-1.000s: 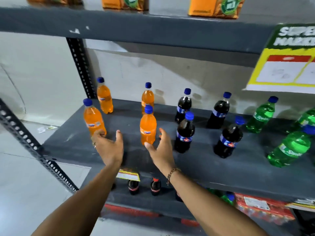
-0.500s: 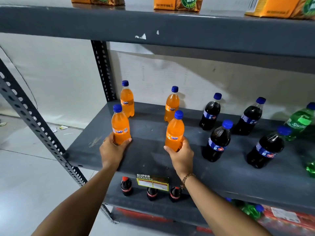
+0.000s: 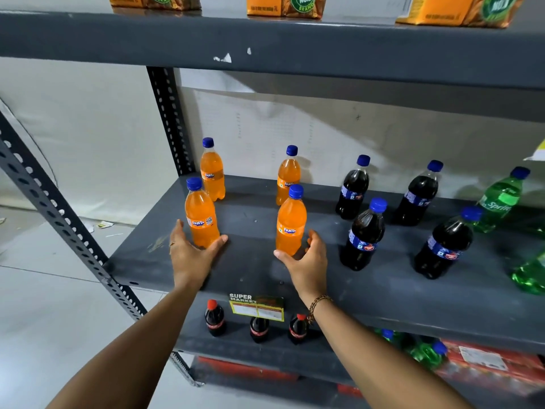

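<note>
Several orange Fanta bottles with blue caps stand upright on the grey middle shelf. My left hand cups the base of the front-left Fanta bottle, with fingers spread to its left and thumb splayed to its right. My right hand cups the base of the front-right Fanta bottle, thumb stretched under its left side, fingers behind its right side. Both hands look loose around the bottles. Two more Fanta bottles stand behind.
Dark cola bottles and green Sprite bottles stand to the right. An upper shelf with orange cartons hangs overhead. Small red-capped cola bottles sit on the lower shelf behind a price tag. A perforated post rises at left.
My hands reached in and wrapped the two front Fanta bottles half a second ago. Now the fingers and thumbs have loosened and spread around the bases. The view shifted left and closer.
</note>
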